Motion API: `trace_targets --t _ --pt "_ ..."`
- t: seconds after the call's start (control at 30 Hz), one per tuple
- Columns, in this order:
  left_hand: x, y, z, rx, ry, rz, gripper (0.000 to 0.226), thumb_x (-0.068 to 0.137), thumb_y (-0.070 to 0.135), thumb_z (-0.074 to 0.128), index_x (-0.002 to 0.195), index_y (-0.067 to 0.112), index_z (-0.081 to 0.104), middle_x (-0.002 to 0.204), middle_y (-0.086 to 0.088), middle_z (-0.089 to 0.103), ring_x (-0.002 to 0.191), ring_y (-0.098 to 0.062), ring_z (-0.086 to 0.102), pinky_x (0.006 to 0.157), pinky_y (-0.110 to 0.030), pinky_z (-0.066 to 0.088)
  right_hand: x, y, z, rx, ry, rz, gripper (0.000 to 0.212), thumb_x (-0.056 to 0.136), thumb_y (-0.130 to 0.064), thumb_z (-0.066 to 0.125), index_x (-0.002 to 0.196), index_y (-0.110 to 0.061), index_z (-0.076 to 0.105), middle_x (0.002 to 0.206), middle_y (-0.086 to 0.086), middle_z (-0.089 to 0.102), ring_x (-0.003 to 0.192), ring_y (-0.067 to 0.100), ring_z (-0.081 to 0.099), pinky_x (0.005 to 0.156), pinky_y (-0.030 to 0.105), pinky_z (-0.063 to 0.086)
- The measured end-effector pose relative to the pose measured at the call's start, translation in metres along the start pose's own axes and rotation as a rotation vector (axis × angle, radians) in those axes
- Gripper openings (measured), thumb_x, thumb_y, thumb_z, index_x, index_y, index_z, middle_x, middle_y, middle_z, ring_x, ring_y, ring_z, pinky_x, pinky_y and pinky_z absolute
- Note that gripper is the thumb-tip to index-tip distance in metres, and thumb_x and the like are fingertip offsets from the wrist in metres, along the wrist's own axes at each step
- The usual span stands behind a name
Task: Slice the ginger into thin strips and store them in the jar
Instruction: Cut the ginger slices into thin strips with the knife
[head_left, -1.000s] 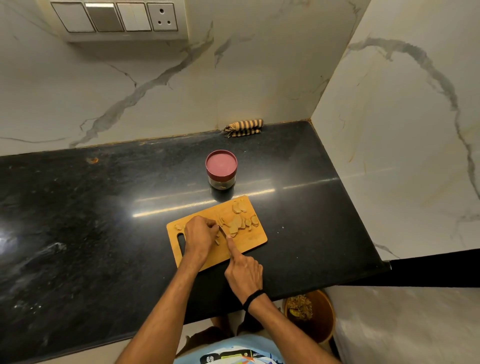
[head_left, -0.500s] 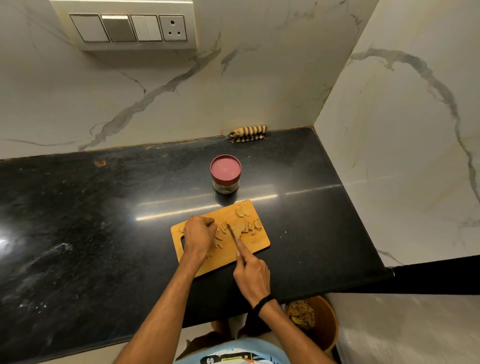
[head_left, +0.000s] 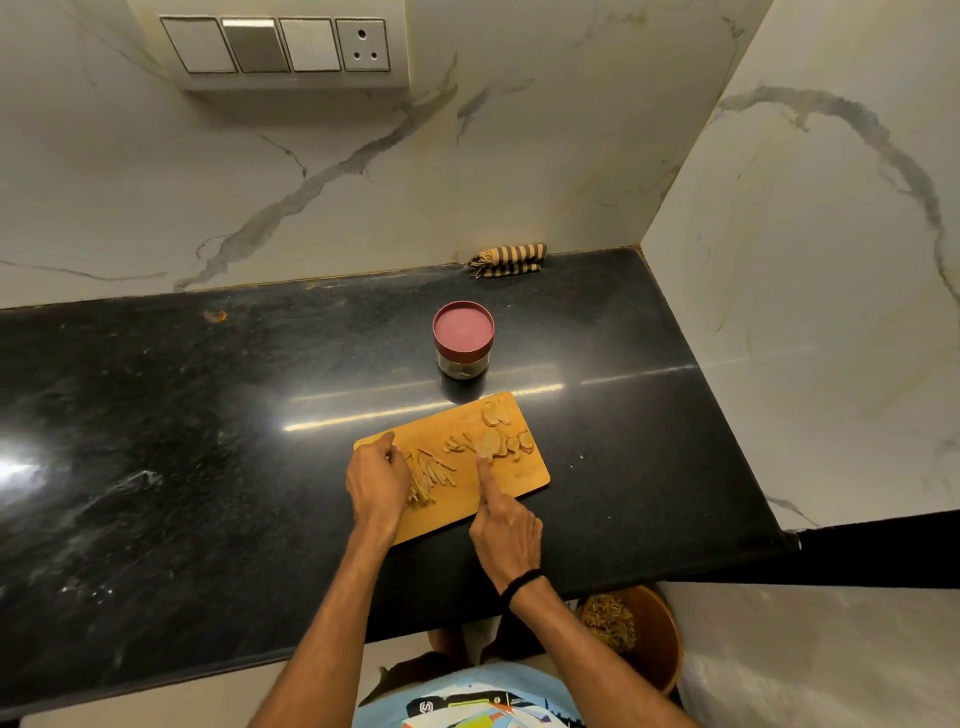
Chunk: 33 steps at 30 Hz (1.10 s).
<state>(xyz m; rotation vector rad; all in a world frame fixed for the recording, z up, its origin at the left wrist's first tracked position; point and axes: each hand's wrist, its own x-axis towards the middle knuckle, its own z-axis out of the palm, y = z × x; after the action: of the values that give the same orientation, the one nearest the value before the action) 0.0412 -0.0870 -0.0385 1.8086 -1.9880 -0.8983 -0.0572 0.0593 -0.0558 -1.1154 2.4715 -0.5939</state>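
Ginger strips (head_left: 428, 475) are now lying exposed in a loose pile on the left half of the wooden cutting board (head_left: 524, 480). Half a second ago the left hand (head_left: 378, 486) was covering this spot. That hand is now resting at the board's left end, knuckles up, hiding that end of the board. Its fingers are bending down with the tips at the left edge of the pile. Whether they are pinching a strip cannot be told.

The right hand (head_left: 506, 530) is now sitting further right, apart from the left hand. Its forefinger (head_left: 485, 475) is stretching straight out, the tip touching the nearest of the uncut ginger slices (head_left: 498, 444). The other right fingers are curling under the palm around the knife. The thin blade was showing earlier and is now hiding beneath the forefinger. Two more slices (head_left: 496, 413) are lying at the board's far right corner.

The jar (head_left: 462, 358) is standing on the black desk (head_left: 208, 441) just behind the board, not touching it, with the maroon lid (head_left: 462, 328) closing its mouth. A striped cloth (head_left: 509, 260) is lying against the marble wall (head_left: 571, 156) behind the jar. A switch panel (head_left: 283, 49) is sitting high on that wall. Below the desk's front edge, at the right, a brown bin (head_left: 657, 649) is holding scraps. A black band (head_left: 522, 582) is circling the right wrist.
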Motion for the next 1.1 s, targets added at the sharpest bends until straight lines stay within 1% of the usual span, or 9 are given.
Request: trace_targets --t 0.13,0.23,0.3,0.4,0.5,0.57,0.67,0.9,1.1 --pt "-0.013 -0.004 0.004 -0.017 0.008 -0.024 0.037 0.1 0.009 0.054 0.137 0.004 0.058 0.106 -0.016 0.074 0.072 -0.021 0.064 0.074 -0.036 0.054 -0.004 -0.001 0.002 -0.061 -0.023 -0.056 0.073 0.098 -0.015 0.042 0.153 -0.039 0.002 0.066 -0.001 0.047 0.055 0.015 0.043 0.055 0.031 0.034" --pt "-0.021 -0.007 0.01 -0.056 0.062 -0.034 0.039 0.098 0.005 0.052 0.137 0.002 0.057 0.115 -0.019 0.07 0.094 -0.031 0.067 0.086 -0.045 0.056 -0.01 -0.001 0.013 -0.063 -0.023 -0.12 0.075 0.092 -0.014 0.047 0.155 -0.034 0.013 0.058 -0.004 0.042 0.046 0.013 0.04 0.045 0.03 0.036" --pt "-0.025 -0.009 0.011 -0.07 0.068 -0.041 0.042 0.097 0.002 0.052 0.138 0.003 0.055 0.118 -0.019 0.068 0.099 -0.032 0.064 0.09 -0.048 0.055 -0.004 0.003 0.014 -0.053 0.044 -0.092 0.071 0.089 -0.013 0.049 0.155 -0.029 0.025 0.055 -0.007 0.038 0.043 0.009 0.034 0.043 0.026 0.029" --pt "-0.031 -0.01 0.009 -0.079 0.052 -0.074 0.051 0.092 -0.005 0.054 0.142 0.003 0.052 0.123 -0.02 0.063 0.11 -0.034 0.06 0.097 -0.046 0.051 0.001 0.004 0.011 -0.047 0.028 -0.027 0.07 0.095 -0.013 0.048 0.154 -0.032 0.017 0.059 -0.004 0.042 0.047 0.012 0.037 0.049 0.028 0.029" --pt "-0.034 -0.014 0.007 -0.075 0.032 -0.087 0.059 0.089 -0.007 0.057 0.146 0.005 0.047 0.119 -0.019 0.062 0.108 -0.032 0.06 0.095 -0.043 0.05 -0.011 0.003 0.017 -0.061 -0.02 -0.116 0.073 0.097 -0.015 0.044 0.154 -0.035 0.004 0.064 -0.002 0.046 0.051 0.015 0.042 0.05 0.032 0.035" --pt "-0.035 -0.017 0.008 -0.086 0.024 -0.075 0.058 0.09 -0.006 0.057 0.146 0.007 0.048 0.117 -0.017 0.063 0.106 -0.031 0.062 0.094 -0.042 0.051 -0.014 0.003 0.02 -0.048 -0.03 -0.149 0.072 0.096 -0.016 0.043 0.155 -0.035 0.007 0.061 -0.002 0.045 0.048 0.014 0.044 0.048 0.032 0.039" --pt "-0.037 -0.02 0.012 -0.096 0.008 -0.059 0.053 0.092 -0.005 0.055 0.144 0.005 0.049 0.114 -0.017 0.063 0.106 -0.031 0.061 0.094 -0.043 0.051 -0.004 0.005 0.017 -0.003 0.017 -0.098 0.068 0.096 -0.014 0.046 0.155 -0.031 0.016 0.06 -0.003 0.043 0.048 0.012 0.041 0.048 0.028 0.034" --pt "-0.045 -0.028 0.023 -0.135 0.004 -0.039 0.068 0.09 -0.003 0.057 0.153 0.009 0.036 0.121 -0.013 0.053 0.114 -0.026 0.052 0.095 -0.039 0.048 -0.004 0.009 0.024 -0.033 -0.014 -0.17 0.077 0.097 -0.016 0.045 0.154 -0.039 -0.002 0.063 0.0 0.048 0.05 0.016 0.047 0.05 0.035 0.044" --pt "-0.052 -0.042 0.023 -0.204 -0.031 0.034 0.09 0.087 -0.012 0.052 0.161 0.017 0.009 0.139 -0.009 0.044 0.124 -0.019 0.048 0.099 -0.031 0.046 -0.011 0.014 0.027 0.014 0.037 -0.166 0.073 0.095 -0.019 0.047 0.155 -0.033 0.009 0.059 -0.006 0.043 0.046 0.009 0.041 0.044 0.029 0.042"
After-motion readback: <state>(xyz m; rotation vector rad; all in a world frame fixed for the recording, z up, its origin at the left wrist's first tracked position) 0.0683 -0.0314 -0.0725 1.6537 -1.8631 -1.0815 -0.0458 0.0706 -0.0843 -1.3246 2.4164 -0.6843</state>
